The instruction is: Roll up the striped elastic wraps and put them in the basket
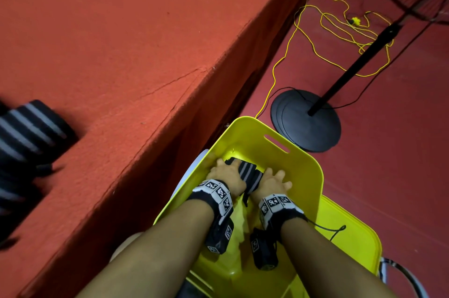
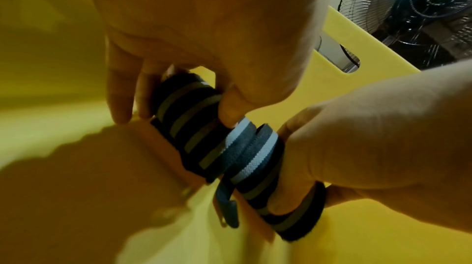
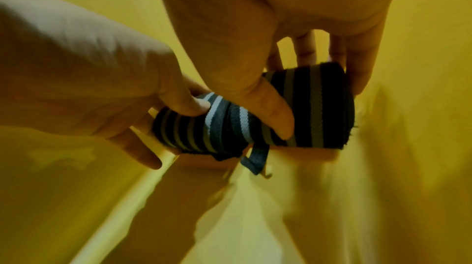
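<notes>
Hands: both down inside the yellow basket (image 1: 303, 159), sharing one rolled wrap (image 1: 250, 175).
L hand (image 1: 227, 179): fingers curled round one end of the roll, thumb on top.
R hand (image 1: 272, 182): thumb presses the other end, fingers behind it; gripping too.
Wrap location: held low in the basket, near its floor; whether it touches the floor, can't tell.
Roll detail: wrist views show two dark striped bundles (image 2: 194, 125) end to end w/ a lighter band wound across the join, short loop tail (image 3: 255, 161) hanging loose below.
Handling (est.): soft, light, springy elastic; prob. wants to unwind if let go carelessly. Not fragile, not slippery, woven grip.
Where to hold: round the outer turns at both ends, thumb over the loose band so it stays wound.
Count: 1 roll in hand; 1 more striped wrap pile (image 1: 26, 134) on the red surface (image 1: 121, 30), blurred, can't tell if it's one or several. 1 basket. 2 hands.
Nearby: fan stand base (image 1: 306, 120), yellow cord (image 1: 340, 30) on floor.
</notes>
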Available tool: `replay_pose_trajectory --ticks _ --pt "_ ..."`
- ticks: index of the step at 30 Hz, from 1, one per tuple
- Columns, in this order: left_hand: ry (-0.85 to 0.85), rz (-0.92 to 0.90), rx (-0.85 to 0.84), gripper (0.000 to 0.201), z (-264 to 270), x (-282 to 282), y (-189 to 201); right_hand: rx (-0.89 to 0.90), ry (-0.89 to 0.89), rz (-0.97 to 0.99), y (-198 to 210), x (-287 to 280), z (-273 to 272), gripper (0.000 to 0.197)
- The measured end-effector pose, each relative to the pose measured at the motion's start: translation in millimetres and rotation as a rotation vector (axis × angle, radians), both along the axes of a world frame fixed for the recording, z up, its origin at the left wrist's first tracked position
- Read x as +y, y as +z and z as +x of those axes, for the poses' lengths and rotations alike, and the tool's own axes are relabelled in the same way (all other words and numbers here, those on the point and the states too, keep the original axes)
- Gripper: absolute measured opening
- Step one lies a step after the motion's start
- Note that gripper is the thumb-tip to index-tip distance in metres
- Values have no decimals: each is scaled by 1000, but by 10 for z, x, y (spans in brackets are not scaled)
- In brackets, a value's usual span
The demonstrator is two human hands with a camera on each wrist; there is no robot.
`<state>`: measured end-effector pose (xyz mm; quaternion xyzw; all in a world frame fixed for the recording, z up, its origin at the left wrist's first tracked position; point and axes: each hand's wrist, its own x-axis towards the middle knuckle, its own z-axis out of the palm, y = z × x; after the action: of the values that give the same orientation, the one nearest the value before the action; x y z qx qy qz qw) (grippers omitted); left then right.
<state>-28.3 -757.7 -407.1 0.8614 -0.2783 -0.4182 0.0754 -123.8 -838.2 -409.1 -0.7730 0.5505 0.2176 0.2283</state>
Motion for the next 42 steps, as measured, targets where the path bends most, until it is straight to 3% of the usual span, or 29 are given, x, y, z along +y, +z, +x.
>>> replay_pose_trajectory --ticks 3,9,14,17,20,23,25,28,32,36,42 --pt "44 -27 -44 66 -63 -52 -18 -36 -24 -22 14 18 -38 53" --pt "131 -281 -136 49 -114 -37 -40 -174 -56 -118 60 30 -62 46" --pt "-149 4 -389 58 -133 -66 -57 -173 2 -130 54 25 -57 44" --pt "-221 -11 -507 62 -160 -60 -63 -91 62 -174 88 21 -59 50" --pt "-248 -41 -446 74 -143 -27 23 -84 72 -143 169 8 -35 44" --pt "-213 -68 -262 88 -41 2 325 -133 37 -72 368 -20 66 47" --pt "-215 -158 -215 72 22 76 656 -263 2 -80 576 -23 141 49" --pt "-155 -412 -302 47 107 338 1244 -558 6 -91 926 73 234 41" --pt "60 -729 -438 41 244 945 1825 -964 196 -23 1393 471 400 32" --pt "288 -825 -578 30 341 1784 2030 -1187 457 80 1804 1074 579 34" --pt "471 -720 -846 28 184 3134 2104 -1157 935 149 2110 2079 869 35"
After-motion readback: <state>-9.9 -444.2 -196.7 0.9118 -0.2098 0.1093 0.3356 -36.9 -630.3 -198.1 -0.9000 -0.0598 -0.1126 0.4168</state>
